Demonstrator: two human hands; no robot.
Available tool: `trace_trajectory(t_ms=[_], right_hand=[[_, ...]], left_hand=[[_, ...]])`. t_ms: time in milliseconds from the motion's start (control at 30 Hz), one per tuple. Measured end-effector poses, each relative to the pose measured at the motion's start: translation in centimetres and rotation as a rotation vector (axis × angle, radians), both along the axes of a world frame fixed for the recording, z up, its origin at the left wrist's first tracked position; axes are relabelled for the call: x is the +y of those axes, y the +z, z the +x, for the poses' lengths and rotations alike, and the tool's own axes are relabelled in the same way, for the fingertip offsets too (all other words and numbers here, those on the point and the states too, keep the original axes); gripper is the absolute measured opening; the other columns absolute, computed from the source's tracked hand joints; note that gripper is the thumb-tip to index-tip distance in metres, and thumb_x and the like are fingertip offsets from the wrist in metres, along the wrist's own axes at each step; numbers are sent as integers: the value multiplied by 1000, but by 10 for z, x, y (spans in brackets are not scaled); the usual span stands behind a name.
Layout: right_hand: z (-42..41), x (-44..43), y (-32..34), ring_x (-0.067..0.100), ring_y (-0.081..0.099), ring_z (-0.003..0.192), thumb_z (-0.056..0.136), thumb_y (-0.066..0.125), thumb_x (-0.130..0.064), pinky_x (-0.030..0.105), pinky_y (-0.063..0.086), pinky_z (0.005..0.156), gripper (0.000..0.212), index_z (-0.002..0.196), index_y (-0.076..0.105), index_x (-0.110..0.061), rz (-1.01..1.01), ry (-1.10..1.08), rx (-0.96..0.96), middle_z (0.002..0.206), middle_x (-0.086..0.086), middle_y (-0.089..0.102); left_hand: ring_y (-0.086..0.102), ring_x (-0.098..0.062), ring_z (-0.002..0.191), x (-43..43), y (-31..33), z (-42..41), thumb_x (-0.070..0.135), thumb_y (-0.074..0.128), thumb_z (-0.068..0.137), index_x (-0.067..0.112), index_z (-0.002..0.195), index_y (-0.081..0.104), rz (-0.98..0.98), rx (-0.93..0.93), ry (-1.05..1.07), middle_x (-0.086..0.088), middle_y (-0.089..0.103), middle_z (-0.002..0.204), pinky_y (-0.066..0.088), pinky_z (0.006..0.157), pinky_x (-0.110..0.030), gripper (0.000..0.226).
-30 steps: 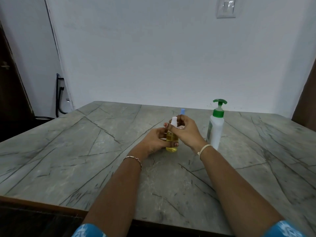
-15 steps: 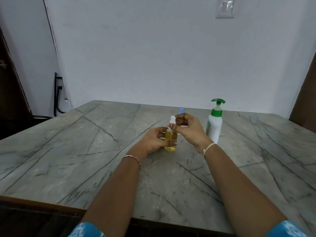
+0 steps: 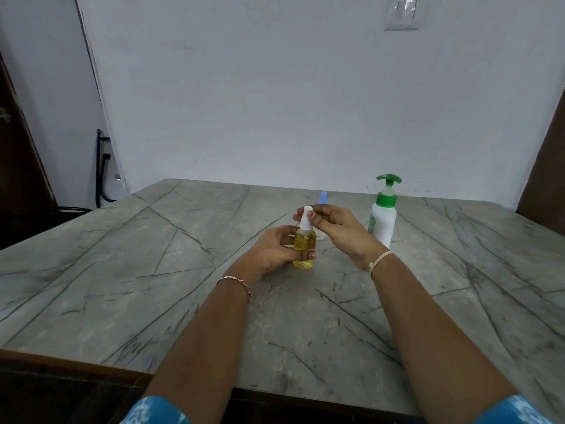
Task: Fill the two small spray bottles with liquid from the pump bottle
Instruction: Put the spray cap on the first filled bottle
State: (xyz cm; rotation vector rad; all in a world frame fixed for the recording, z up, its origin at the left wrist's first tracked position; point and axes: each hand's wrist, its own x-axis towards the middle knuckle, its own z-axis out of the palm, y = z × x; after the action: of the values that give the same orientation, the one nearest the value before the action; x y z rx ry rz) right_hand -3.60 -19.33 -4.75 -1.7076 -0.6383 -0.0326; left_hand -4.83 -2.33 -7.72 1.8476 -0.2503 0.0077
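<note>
The left hand curls its grip round the small clear spray bottle of yellow liquid, upright on the grey stone counter; the right hand pinches its white nozzle. The white green-topped pump bottle stands just right, nearer the far edge.

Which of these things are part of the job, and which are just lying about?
In the job: yellow bottle, gripped by the left hand; its white top, pinched by the right hand; pump bottle; blue cap, bottle hidden behind the hand.
Not in it: wall switch; black cable.
</note>
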Motion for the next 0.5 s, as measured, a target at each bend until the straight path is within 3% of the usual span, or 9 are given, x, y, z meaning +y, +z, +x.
trace_trajectory(t_ms=[167, 300, 367, 500], right_hand=[[4, -1, -2, 10, 66, 101, 92, 63, -17, 23, 50, 92, 25, 115, 66, -9, 24, -44, -38, 107, 3, 73], [3, 8, -3, 0, 58, 70, 81, 76, -14, 12, 47, 67, 25, 103, 63, -7, 34, -194, -132, 80, 0, 63], [4, 8, -4, 7, 55, 73, 81, 76, -17, 13, 45, 66, 27, 102, 62, -7, 26, -217, -141, 82, 1, 60], [5, -2, -3, 7, 61, 108, 94, 60, -23, 14, 45, 90, 31, 124, 60, -14, 0, -10, 30, 116, -3, 68]], left_hand=[[64, -21, 109, 0, 0, 0, 9, 82, 73, 7, 128, 57, -2, 2, -6, -9, 69, 114, 51, 98, -33, 61], [65, -22, 109, 0, -1, 0, 8, 83, 72, 4, 128, 57, -11, 6, -3, -9, 70, 113, 51, 99, -35, 62], [64, -22, 112, 1, -1, 1, 10, 84, 71, 5, 129, 56, -6, 8, 2, -10, 69, 116, 50, 101, -37, 64], [65, -23, 109, 1, -1, 1, 11, 84, 71, 7, 127, 58, -1, 2, -1, -9, 70, 113, 50, 100, -36, 61]])
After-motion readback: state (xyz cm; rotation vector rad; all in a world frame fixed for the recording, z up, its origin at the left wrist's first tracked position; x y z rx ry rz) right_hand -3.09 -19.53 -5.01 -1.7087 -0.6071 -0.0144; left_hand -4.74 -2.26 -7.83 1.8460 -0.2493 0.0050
